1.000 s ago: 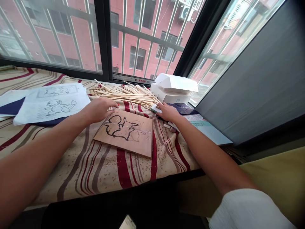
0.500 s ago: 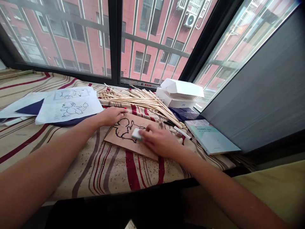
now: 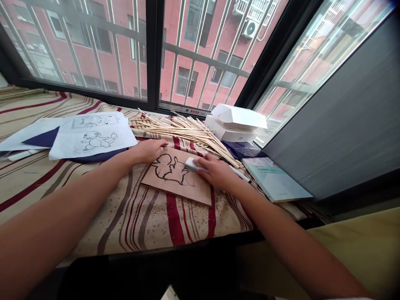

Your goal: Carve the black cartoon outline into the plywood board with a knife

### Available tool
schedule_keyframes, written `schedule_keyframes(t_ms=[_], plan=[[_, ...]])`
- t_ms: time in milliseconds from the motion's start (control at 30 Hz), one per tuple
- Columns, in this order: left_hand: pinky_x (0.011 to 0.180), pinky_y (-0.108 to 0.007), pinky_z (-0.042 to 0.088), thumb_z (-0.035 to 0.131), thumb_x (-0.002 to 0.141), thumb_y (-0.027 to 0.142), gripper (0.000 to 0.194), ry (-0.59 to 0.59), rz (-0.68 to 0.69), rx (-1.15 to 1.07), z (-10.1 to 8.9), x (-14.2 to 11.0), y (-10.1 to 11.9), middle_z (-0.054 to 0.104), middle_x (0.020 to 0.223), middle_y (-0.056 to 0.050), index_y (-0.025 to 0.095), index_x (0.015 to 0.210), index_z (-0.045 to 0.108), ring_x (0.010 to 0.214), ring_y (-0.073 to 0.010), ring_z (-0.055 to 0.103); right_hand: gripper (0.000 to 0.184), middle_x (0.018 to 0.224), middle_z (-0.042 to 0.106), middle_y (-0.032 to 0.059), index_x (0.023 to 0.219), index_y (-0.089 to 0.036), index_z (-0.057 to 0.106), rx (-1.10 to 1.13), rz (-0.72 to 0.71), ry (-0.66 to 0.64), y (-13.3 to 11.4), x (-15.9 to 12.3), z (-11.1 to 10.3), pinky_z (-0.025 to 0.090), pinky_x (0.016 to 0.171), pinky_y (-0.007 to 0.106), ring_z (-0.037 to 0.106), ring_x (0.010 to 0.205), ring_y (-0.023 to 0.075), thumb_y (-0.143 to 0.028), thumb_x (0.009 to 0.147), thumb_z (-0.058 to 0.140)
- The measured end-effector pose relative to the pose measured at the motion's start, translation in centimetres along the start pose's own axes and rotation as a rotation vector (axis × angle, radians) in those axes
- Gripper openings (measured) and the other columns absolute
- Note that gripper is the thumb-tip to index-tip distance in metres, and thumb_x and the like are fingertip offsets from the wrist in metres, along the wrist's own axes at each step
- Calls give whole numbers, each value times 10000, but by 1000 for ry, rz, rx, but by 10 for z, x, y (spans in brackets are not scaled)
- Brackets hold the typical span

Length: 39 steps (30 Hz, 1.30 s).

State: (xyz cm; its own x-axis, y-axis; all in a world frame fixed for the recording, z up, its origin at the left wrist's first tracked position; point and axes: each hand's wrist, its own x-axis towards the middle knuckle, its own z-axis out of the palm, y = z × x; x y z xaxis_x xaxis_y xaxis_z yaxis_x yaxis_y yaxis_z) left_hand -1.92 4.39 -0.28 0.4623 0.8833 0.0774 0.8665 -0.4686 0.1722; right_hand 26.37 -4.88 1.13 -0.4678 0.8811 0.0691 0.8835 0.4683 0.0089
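Left hand: my left hand (image 3: 148,151) lies with fingers open and flat, resting on the top edge of the brown card (image 3: 187,189).
Right hand: my right hand (image 3: 217,171) has its fingers closed on a small white block (image 3: 193,164), held over the card's right side.
Card: between my hands on the striped cloth (image 3: 140,221), its black-outlined cartoon figure (image 3: 168,168) uncovered.
Around: a printed sheet (image 3: 93,137) to the left, bamboo sticks (image 3: 187,133) beyond.
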Motion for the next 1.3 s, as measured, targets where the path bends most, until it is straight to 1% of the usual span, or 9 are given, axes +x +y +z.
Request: schedule_keyframes(t_ms=[133, 333, 467, 533, 700, 867, 933, 1133, 1300], plan=[[1166, -384, 471, 316, 969, 305, 599, 2, -4, -20, -2, 1, 0, 660, 1484, -143, 104, 1458, 596, 1350, -279, 637, 432, 1290, 650, 180, 1402, -188, 668, -55, 121, 92, 7, 19, -10, 523, 827, 397, 699, 1019, 311, -387, 1081, 456], [1183, -348, 448, 292, 995, 320, 576, 28, 16, -73, -1, 2, -2, 664, 1480, -124, 118, 1434, 607, 1351, -247, 630, 442, 1336, 657, 121, 1477, -312, 637, 77, -472, 14, -18, 18, -2, 509, 834, 349, 683, 956, 232, -435, 1076, 498], [1167, -362, 460, 298, 1001, 327, 558, 39, 28, -134, 1, 4, -5, 681, 1444, -142, 105, 1395, 626, 1318, -260, 646, 435, 1281, 647, 194, 1398, -191, 669, -100, 54, 74, -5, 46, 5, 481, 724, 369, 689, 875, 279, -396, 1078, 455], [1165, -370, 464, 299, 998, 329, 559, 55, 32, -169, 4, 6, -9, 679, 1444, -146, 104, 1399, 618, 1318, -261, 645, 448, 1306, 634, 184, 1415, -191, 645, -48, 76, 130, -7, 52, 3, 481, 735, 368, 686, 893, 278, -410, 1089, 429], [1183, -371, 456, 302, 1000, 341, 547, 118, 51, -261, 12, 14, -19, 673, 1453, -141, 120, 1392, 613, 1346, -248, 623, 459, 1307, 643, 110, 1481, -302, 616, 109, -537, 39, -37, 45, 2, 482, 787, 325, 669, 945, 218, -485, 1086, 472], [1138, -398, 506, 338, 977, 327, 508, 169, 55, -335, 15, 17, -24, 735, 1340, -141, 124, 1302, 672, 1250, -258, 680, 430, 1293, 638, 175, 1409, -203, 654, -95, -70, 60, -33, 73, 4, 467, 739, 364, 693, 926, 280, -408, 1095, 443], [1175, -409, 479, 369, 957, 318, 516, 212, 46, -357, 15, 17, -24, 710, 1395, -138, 127, 1334, 664, 1317, -264, 644, 439, 1299, 638, 167, 1419, -205, 639, -83, -14, 82, -30, 79, 3, 478, 761, 381, 697, 931, 293, -422, 1097, 434], [1251, -437, 394, 328, 992, 325, 568, 387, -6, -404, 11, 18, -26, 621, 1522, -138, 108, 1450, 584, 1432, -266, 553, 454, 1303, 629, 134, 1493, -265, 598, 51, -562, 50, -44, 79, 4, 506, 897, 368, 660, 1078, 256, -442, 1102, 450], [1215, -451, 435, 348, 972, 321, 557, 451, -40, -416, 7, 16, -25, 671, 1449, -165, 74, 1384, 630, 1364, -286, 606, 438, 1252, 661, 177, 1403, -219, 646, -69, 64, 80, -36, 110, 8, 523, 783, 418, 724, 975, 335, -436, 1096, 422]])
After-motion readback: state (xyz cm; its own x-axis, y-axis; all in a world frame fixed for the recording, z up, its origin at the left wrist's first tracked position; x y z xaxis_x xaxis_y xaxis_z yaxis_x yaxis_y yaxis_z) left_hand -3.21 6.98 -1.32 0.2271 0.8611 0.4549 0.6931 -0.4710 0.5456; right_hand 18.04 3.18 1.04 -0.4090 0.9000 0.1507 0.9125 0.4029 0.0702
